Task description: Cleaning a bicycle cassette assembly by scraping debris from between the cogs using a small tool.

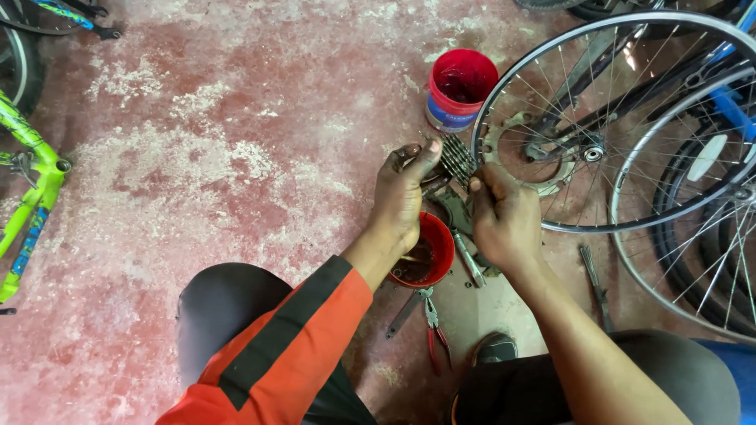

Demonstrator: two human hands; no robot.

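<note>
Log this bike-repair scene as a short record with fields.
Setting: worn red floor
Left hand: grips a stack of sprockets
Right hand: fingers at the same stack
Below hands: small red bowl, metal wrench
Beside knees: red-handled pliers
Further off: red tub
Right side: spoked wheel
Left edge: green bike frame

The person is wearing an orange long sleeve (291, 346) with a broad black stripe running along it, covering the left arm down to the wrist. The right arm is showing no sleeve at all. Dark grey trousers (224, 307) are covering both knees, and grime is smudging the left hand (399, 201) and right hand (504, 220).
</note>
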